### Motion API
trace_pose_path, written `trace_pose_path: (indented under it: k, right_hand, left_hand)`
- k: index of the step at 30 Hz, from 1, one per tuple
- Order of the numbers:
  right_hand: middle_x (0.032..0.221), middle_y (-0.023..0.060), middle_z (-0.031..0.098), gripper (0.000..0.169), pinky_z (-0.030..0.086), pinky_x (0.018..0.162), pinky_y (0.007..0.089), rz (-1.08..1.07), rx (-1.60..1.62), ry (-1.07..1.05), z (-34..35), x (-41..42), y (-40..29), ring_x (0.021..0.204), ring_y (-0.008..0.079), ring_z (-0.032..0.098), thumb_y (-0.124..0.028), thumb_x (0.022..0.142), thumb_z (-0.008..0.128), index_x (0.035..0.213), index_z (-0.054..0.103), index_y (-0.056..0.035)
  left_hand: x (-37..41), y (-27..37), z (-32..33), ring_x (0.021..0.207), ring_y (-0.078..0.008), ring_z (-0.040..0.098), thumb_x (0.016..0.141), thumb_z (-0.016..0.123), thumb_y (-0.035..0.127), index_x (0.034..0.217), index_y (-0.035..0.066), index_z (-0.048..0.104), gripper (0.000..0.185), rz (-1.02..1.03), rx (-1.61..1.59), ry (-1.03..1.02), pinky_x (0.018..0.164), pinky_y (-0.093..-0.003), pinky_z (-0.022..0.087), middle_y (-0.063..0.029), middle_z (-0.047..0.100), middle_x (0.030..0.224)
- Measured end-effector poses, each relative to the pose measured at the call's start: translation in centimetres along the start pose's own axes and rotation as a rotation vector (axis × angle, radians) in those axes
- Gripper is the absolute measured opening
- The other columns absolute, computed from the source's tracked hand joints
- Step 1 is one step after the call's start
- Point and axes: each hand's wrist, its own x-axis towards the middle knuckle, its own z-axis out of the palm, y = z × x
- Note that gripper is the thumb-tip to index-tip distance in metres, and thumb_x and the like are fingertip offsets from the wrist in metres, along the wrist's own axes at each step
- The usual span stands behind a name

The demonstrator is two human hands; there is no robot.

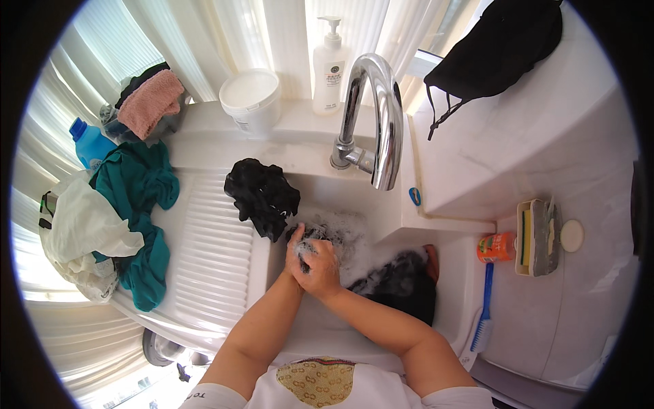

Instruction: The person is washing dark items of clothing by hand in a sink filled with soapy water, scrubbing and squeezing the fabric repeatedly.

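Over the foamy laundry sink, my left hand and my right hand press together around a wet, soapy black cloth, most of it hidden by my fingers. Just beyond them, a bunched black garment lies over the edge between the ribbed washboard and the basin. Another black fabric rests partly in the suds on the right side of the sink. A chrome faucet arches above the basin.
At left are a teal garment, white cloth, a blue bottle and a pink towel. Behind stand a white tub and a pump bottle. To the right are a blue brush, an orange-labelled bottle and a sponge holder.
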Motion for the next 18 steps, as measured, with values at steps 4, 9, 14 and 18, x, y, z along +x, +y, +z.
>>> trace_pose_path:
  k: [4,9,14,18]
  right_hand:
    - [0.097,0.0214,0.053,0.022,0.043,0.074,0.0456,0.495,-0.036,-0.046,1.9,0.3,6.7,0.09,0.0387,0.05,-0.021,0.075,0.06,0.069,0.057,0.0001]
    - [0.094,0.0206,0.053,0.019,0.043,0.075,0.0449,0.139,-0.131,0.18,2.1,-0.3,4.2,0.087,0.0403,0.051,-0.019,0.075,0.06,0.07,0.057,-0.0014]
    - [0.101,0.0203,0.053,0.024,0.043,0.073,0.0436,0.465,-0.11,-0.151,1.6,0.2,8.1,0.089,0.0386,0.051,-0.025,0.075,0.063,0.076,0.057,-0.0022]
    - [0.11,0.0229,0.049,0.045,0.042,0.08,0.0431,0.629,-0.301,-0.052,-0.1,1.0,13.9,0.098,0.0387,0.049,-0.04,0.072,0.065,0.096,0.056,-0.0029]
  left_hand:
    - [1.7,-1.4,-0.8,0.084,-0.0202,0.059,0.082,0.056,0.026,0.09,0.009,0.057,0.02,0.348,0.284,0.743,0.077,-0.0331,0.048,-0.0071,0.06,0.09]
    - [1.3,-0.6,-1.7,0.084,-0.0205,0.057,0.084,0.051,0.022,0.093,0.007,0.057,0.018,0.279,0.042,0.52,0.079,-0.0324,0.047,-0.0062,0.06,0.09]
    - [0.7,-1.0,-1.9,0.099,-0.0239,0.052,0.075,0.065,0.029,0.116,-0.002,0.044,0.055,0.38,0.535,0.847,0.087,-0.0353,0.042,-0.0121,0.053,0.11]
    - [1.1,-2.2,2.8,0.127,-0.0311,0.026,0.073,0.065,0.046,0.138,0.005,0.018,0.09,0.035,0.927,1.147,0.095,-0.0536,0.028,-0.0151,0.021,0.142]
